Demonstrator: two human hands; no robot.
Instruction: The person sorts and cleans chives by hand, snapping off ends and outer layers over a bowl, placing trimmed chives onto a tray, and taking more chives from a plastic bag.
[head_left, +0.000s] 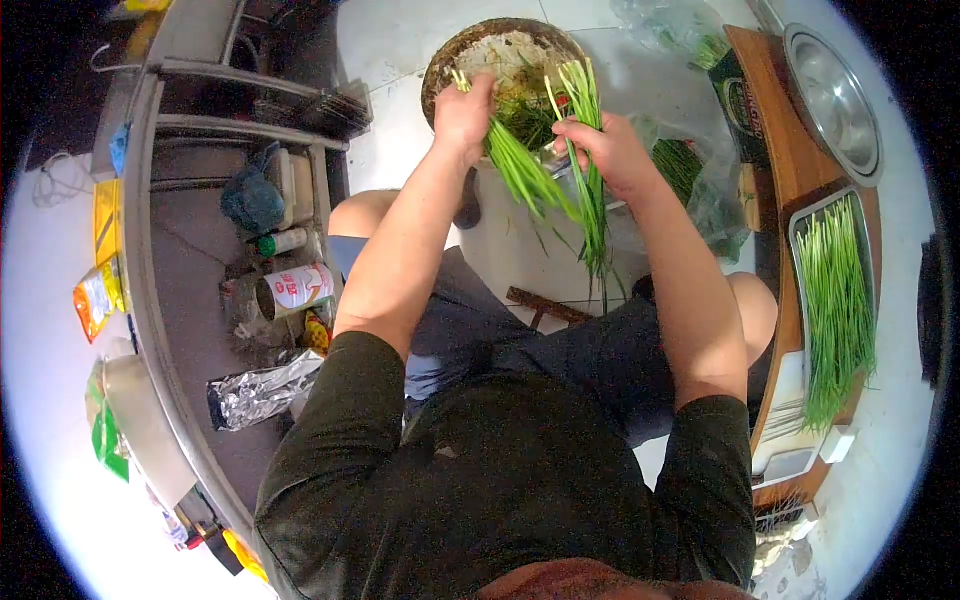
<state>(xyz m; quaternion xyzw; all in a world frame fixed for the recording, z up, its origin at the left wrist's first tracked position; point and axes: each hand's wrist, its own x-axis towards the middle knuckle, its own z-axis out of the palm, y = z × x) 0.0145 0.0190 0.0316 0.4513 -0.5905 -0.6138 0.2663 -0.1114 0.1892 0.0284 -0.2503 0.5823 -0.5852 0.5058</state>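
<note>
My left hand (463, 122) is closed around a bunch of green chives (528, 172). Their pale ends poke out above the fist and the leaves slant down to the right. A second bunch of chives (592, 218) hangs nearly upright from my right hand (612, 155), pale ends up, pinched between thumb and fingers. The leaf tips of both bunches come close together over the floor between my knees. Just beyond my hands stands a round, stained bin (440, 62) with green scraps (522, 122) inside.
On the right, a metal tray (796, 235) of chives and a steel bowl (835, 100) rest on a wooden surface (765, 75). A clear plastic bag with more greens (678, 168) lies beside the bin. Shelves with a can (300, 287) and crumpled foil (265, 392) are at left.
</note>
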